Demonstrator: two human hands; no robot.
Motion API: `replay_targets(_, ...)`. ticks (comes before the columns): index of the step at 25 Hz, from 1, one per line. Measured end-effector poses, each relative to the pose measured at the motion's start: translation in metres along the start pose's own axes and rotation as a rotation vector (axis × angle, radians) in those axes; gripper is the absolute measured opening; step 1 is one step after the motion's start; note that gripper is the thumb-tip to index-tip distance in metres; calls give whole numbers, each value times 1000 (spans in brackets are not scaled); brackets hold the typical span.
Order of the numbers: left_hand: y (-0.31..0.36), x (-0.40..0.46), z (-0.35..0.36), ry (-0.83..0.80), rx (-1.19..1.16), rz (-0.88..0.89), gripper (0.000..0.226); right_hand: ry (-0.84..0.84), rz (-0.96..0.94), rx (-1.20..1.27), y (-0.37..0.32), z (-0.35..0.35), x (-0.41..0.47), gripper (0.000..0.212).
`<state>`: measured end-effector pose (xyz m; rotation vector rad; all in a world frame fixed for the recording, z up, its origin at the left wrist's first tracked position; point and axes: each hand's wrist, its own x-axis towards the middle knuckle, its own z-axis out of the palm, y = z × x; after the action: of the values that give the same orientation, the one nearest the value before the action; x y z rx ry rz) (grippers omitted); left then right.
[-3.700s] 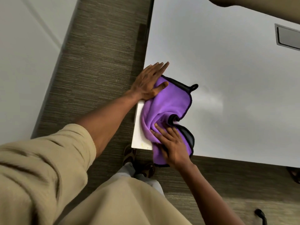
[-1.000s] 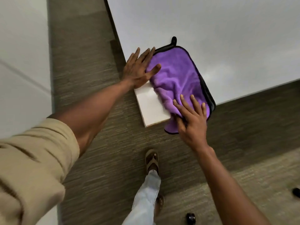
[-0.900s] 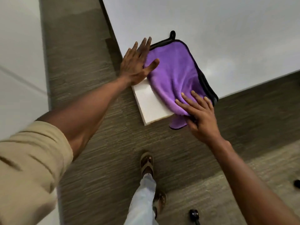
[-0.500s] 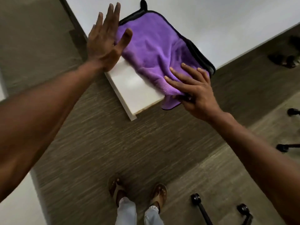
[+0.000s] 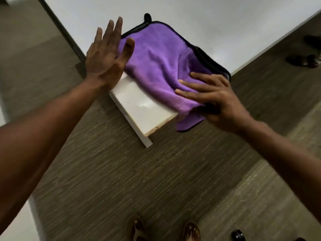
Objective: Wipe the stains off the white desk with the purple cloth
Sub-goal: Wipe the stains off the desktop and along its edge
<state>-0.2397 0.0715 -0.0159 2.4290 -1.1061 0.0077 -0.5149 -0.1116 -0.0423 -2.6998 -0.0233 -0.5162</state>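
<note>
The white desk [image 5: 217, 20] fills the top of my view. On its near corner lies the purple cloth [image 5: 159, 66], one end drooping over the desk's edge. My left hand [image 5: 106, 60], fingers spread flat, rests at the cloth's left side; my right hand [image 5: 213, 100] pinches the cloth's hanging end.

**Striped carpet beneath a corner workstation**

Floor [image 5: 121, 180]: grey-brown carpet w/ fine horizontal ribbing, lighter band at lower right. Pale wall [image 5: 15, 221] at lower left. Black caster [image 5: 238, 236] at bottom edge; dark sandals [image 5: 307, 60] lie at far right. Soft, even light.
</note>
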Motion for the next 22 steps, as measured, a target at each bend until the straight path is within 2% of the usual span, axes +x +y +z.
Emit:
replay_targets(2,0,1,1,-12,32,25,95,-27,39,1,23,-14,-1,56)
replay_targets(4,-3,2,3,10,23,43,112,44,82,-3,28,-13,-6,56)
replay_targets(6,-5,3,3,25,2,42,117,146,97,-7,7,5,-11,54)
replay_targets(8,-3,2,2,10,7,28,114,196,59,11,-21,28,-11,50)
replay_targets(10,0,2,1,-19,25,29,111,169,5,63,-28,31,-8,49)
replay_targets(14,1,1,-1,-35,18,23,100,4,6,120,16,-1,1,61)
replay_targets(16,1,-1,0,-2,0,26,98,81,36,98,20,-4,-4,57)
replay_targets(19,3,-6,3,106,39,196,69,226,72,95,-9,20,-12,52)
replay_targets(21,4,-4,2,79,107,331,65,245,84,120,-21,32,-12,50)
replay_targets(22,4,-3,1,70,126,336,65,231,69,122,-21,31,-10,50)
